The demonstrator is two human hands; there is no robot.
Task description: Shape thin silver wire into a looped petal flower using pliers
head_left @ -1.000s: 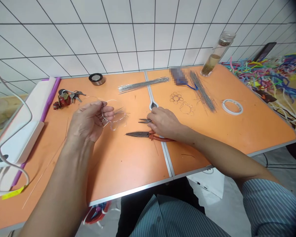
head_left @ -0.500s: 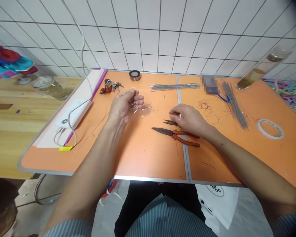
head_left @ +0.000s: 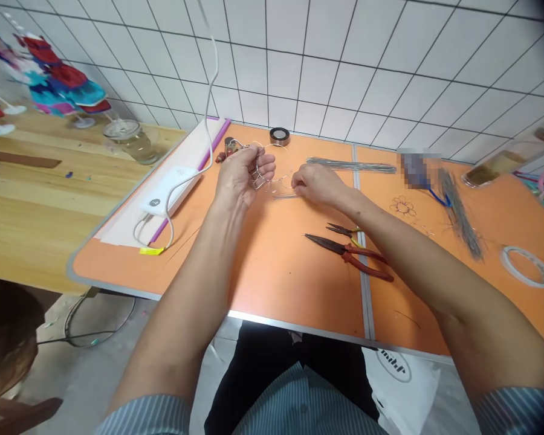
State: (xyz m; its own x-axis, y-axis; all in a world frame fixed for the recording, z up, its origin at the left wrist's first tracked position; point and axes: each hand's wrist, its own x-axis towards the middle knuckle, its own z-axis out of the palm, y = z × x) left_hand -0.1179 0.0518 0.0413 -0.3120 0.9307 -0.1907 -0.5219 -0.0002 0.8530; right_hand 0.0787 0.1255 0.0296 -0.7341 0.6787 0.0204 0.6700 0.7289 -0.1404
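Observation:
My left hand is closed in a pinch, palm turned up, on a thin bent wire whose loops curve out past the fingers. To its right, my right hand is low over the table with its fingers curled together. At its fingertips lie a few short straight wires; whether the fingers grip one is hidden. Below that hand are red-handled long-nose pliers and smaller yellow-handled pliers. A flower-shaped wire piece lies further right.
Behind my right hand lies a bundle of straight wires; a darker wire bundle is at the right. A tape roll, a white ring and a white power bank with cable also lie on the orange table.
My right hand has moved left, away from the small pliers to the short wires near my left hand. My left hand still holds the bent wire. The view has shifted left.

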